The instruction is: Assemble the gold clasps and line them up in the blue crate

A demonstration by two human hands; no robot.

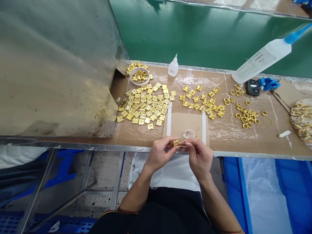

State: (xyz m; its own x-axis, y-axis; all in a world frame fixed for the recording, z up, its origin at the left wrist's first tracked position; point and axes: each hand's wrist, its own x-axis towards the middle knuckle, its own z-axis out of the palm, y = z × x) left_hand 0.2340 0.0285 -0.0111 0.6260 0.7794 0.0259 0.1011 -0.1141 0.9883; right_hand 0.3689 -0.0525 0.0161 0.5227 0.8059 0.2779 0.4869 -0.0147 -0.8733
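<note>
Between the fingertips of my left hand is a small gold metal piece, square in outline. My right hand pinches a thin stick-like tool whose end meets the gold piece; its exact kind is too small to tell. Both hands are closed and held close together over the table's front edge. Just beyond them a small clear round dish sits on a cardboard pad with white strips along its sides. Flat gold square pieces lie spread to the left of the pad.
More gold pieces and gold rings lie to the right. A round white container holds gold parts. A small white squeeze bottle stands at the back. A large bottle leans rightward. A metal box blocks the left.
</note>
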